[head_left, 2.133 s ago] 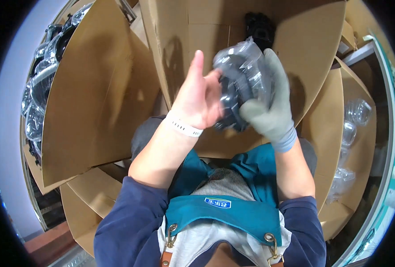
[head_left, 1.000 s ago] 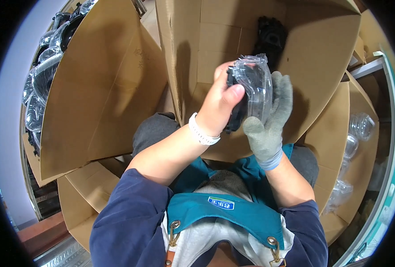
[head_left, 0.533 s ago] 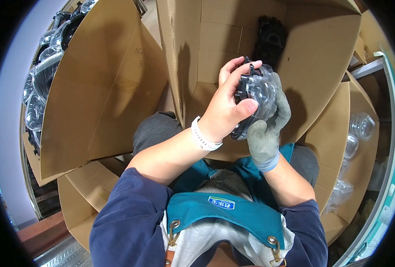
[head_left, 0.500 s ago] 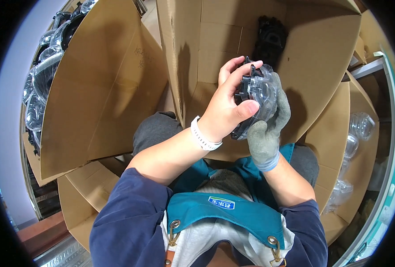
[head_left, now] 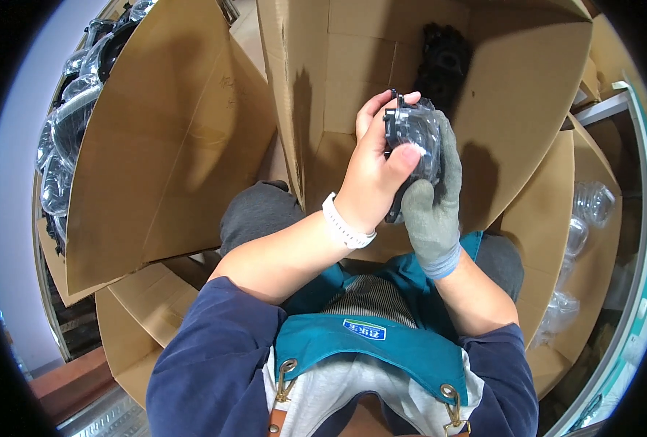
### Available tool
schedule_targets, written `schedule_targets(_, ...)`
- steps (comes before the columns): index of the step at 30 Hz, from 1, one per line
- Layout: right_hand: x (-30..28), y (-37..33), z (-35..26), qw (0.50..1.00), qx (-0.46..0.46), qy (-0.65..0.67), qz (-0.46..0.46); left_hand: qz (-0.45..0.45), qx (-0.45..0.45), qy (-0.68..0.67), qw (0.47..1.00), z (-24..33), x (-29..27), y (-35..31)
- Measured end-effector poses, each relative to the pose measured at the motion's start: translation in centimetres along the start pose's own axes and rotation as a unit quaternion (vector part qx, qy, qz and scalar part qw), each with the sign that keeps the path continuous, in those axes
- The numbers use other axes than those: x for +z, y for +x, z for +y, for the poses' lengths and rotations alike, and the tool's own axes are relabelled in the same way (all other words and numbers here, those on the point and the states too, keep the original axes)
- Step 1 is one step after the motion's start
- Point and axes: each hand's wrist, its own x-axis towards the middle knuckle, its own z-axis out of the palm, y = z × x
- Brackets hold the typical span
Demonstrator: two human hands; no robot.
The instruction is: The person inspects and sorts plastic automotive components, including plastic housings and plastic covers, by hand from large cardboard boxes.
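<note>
Between my two hands is a black plastic part with a clear, glossy rounded cover (head_left: pixel 421 131), which looks like a lamp unit. My bare left hand (head_left: pixel 376 175) grips its left side, with the thumb across the clear cover and the fingers over the black upper edge. My right hand (head_left: pixel 436 218), in a grey-green glove, wraps the right side and underside, its thumb near the lower end. The part is held above an open cardboard box (head_left: pixel 360 58). Inside that box, toward the far right, a dark black part (head_left: pixel 443 62) lies in shadow.
A tall cardboard flap (head_left: pixel 170 146) stands on my left, with several clear-covered black parts (head_left: pixel 68 131) beyond it. On the right, another cardboard box (head_left: pixel 534 226) holds several clear plastic pieces (head_left: pixel 593 204). A pale metal-edged frame (head_left: pixel 640 291) curves along the far right.
My hands have closed in around the part and turned it, so its clear cover faces me more. My left wrist has shifted slightly right and down.
</note>
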Motion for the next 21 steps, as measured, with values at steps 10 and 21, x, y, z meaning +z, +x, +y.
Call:
schedule_targets(10, -1.3, 1.9, -0.6, 0.984, 0.138, 0.096, -0.055, 0.026, -0.057, -0.096, 0.993, 0.4, -0.8, 1.0)
schedule_targets(21, -1.6, 1.4, 1.0, 0.95, 0.217, 0.222, 0.04, 0.085, 0.041, 0.063, 0.994, -1.4, -2.0, 1.8)
